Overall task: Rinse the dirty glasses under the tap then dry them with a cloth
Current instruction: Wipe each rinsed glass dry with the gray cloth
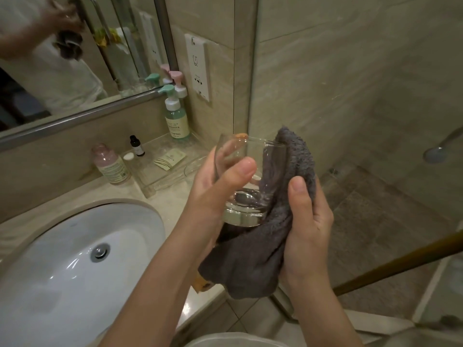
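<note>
Two hands: both are working on one glass, held in the air to the right of the sink.
Left hand (215, 194): it is gripping the glass (246, 181), thumb curling across the near wall and fingers wrapping the far side, showing through the clear wall.
Glass: it is tilting with its mouth up and away and its thick base toward the person, well above the counter edge right of the sink.
Right hand (307, 221): it is clutching the grey cloth (250, 259), thumb pressing the cloth against the right side of the glass, fingers hidden behind the fabric.
Grey cloth: it is wrapping the right wall and the underside of the glass, its loose end hanging down below the base, right of the sink.
Sink (50, 284): white oval basin, sitting at the lower left in a pale stone counter, with a metal drain plug (100, 251) at its middle.
Clear tray (160, 181): it is resting on the counter behind the sink and to its right, holding a sachet (170, 159) and a small dark bottle (137, 146).
Pink bottle (112, 164): it is standing just left of the tray, behind the sink.
Green pump bottle (176, 113): it is standing at the back of the tray, far behind the sink, against the wall corner.
Mirror (50, 58): it is hanging above the counter behind the sink.
</note>
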